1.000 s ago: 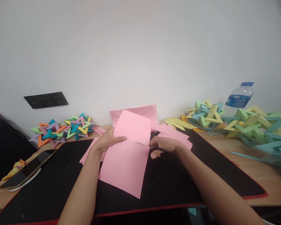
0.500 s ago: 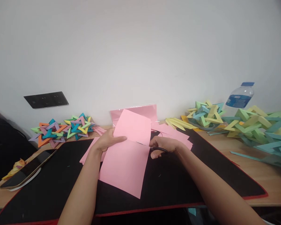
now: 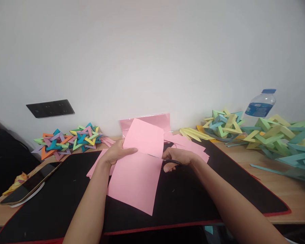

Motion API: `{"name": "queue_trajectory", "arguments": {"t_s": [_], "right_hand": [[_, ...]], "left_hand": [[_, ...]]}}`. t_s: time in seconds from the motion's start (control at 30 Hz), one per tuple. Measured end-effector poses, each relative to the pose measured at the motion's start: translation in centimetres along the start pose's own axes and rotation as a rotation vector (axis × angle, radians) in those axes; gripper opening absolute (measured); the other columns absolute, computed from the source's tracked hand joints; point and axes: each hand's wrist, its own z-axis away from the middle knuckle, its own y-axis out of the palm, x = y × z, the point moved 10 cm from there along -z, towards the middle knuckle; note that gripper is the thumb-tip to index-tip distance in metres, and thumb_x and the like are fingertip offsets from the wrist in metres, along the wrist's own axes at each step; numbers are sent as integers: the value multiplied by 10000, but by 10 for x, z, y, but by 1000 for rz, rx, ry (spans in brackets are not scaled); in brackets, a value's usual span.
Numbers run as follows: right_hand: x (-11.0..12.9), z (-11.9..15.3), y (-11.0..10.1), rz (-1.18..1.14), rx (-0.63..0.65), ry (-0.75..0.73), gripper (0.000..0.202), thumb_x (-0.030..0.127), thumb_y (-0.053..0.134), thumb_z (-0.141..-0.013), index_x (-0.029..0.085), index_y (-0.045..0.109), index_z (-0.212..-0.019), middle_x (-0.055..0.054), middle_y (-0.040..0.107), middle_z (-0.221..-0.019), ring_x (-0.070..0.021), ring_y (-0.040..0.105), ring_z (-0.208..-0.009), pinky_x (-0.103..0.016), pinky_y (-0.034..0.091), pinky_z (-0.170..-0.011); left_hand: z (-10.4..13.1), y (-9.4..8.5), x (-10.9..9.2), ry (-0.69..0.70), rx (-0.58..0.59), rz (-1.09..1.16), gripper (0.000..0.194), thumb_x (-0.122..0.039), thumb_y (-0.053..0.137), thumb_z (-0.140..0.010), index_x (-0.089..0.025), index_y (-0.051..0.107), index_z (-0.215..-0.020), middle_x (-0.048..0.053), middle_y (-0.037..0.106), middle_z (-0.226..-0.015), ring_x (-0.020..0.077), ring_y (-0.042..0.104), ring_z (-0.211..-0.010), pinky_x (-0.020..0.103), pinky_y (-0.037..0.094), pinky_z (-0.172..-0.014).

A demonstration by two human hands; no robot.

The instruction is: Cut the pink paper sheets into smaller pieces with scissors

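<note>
Evidently, in the head view, the left hand [image 3: 117, 152] pinches the pink sheet [image 3: 136, 179] by its left side, thumb on top, probably steadying it against the scissors [image 3: 177, 162], which the fingers of the right hand [image 3: 177, 155] grip at the opposite edge. Black mat [image 3: 193, 200] spreads beneath, leaving elbow room toward its red border; loose pink sheets [image 3: 188, 144] lie just beyond.

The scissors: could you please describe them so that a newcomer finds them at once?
Start at the black desk mat with red edging. Over it, the left hand holds a pink paper sheet, and the right hand grips the scissors at that sheet's right edge. Unlike the plain sheet, they show a black handle and thin metal blade.
</note>
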Motion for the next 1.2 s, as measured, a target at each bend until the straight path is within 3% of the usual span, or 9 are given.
{"name": "queue_trajectory", "arguments": {"t_s": [0.33,0.57,1.2], "right_hand": [[-3,0,-1,10,-18,11,274,375,725,-615,135,593,-603,26,570,-534,-67,466,-462,-187,352,-459],[1,-4,5,-11,42,-63,298,398,725,-617,138,653,-745,12,602,-618,-91,517,-539,-194,386,-498],[-2,-3,1,21,-8,-6,282,397,720,-598,134,658,-681,19,574,-553,-69,454,-463,-184,339,-441]], "left_hand": [[0,-1,0,10,-4,2,438,-325,752,-644,-145,607,-1016,94,684,-965,254,652,-835,330,533,-657],[0,2,6,-34,-15,-51,482,-369,752,-623,-146,604,-1024,103,692,-957,268,663,-808,345,533,-633],[0,1,5,-24,-12,-82,479,-384,745,-628,-134,609,-1014,113,692,-945,276,660,-820,355,529,-646]]}}
